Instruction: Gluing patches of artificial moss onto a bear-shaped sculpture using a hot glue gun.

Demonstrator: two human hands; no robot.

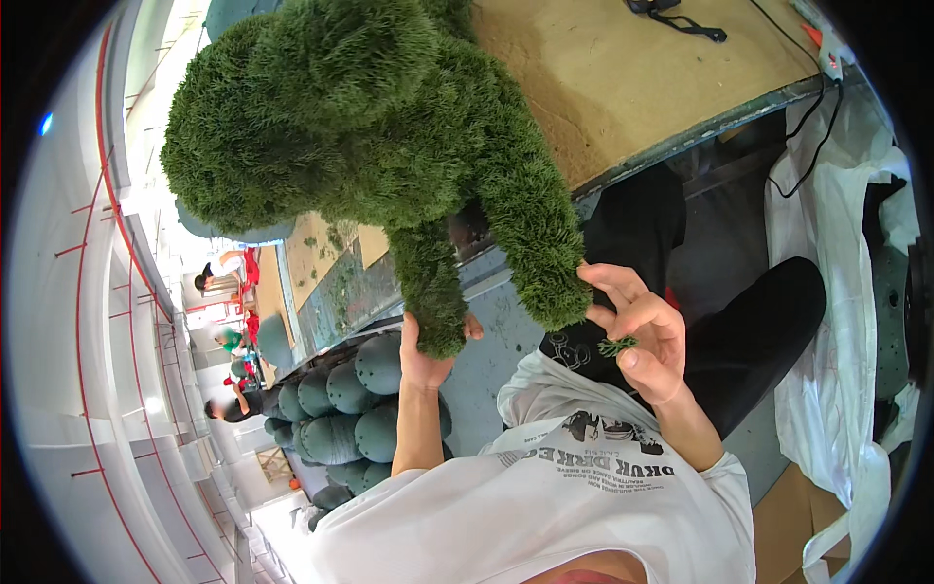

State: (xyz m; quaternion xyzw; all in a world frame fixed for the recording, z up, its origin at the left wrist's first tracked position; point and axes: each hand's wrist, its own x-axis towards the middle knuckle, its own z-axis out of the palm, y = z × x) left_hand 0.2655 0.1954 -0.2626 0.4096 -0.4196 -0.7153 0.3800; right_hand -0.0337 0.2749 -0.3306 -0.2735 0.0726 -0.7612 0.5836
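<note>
A large figure covered in green artificial grass (360, 127) fills the upper middle of the view, with two leg-like limbs hanging down. My left hand (425, 362) grips the lower end of the left limb (431, 292) from below. My right hand (642, 331) is beside the tip of the right limb (540, 243), its fingertips touching it, and it pinches a small tuft of green grass (617, 345) between thumb and fingers.
A brown-topped workbench (623, 88) lies behind the figure, with black cables (681, 19) on it. Several bare dark-green foam shapes (341, 409) are stacked at lower left. White plastic sheeting (837, 292) hangs at right. Other people (229, 277) work far off at left.
</note>
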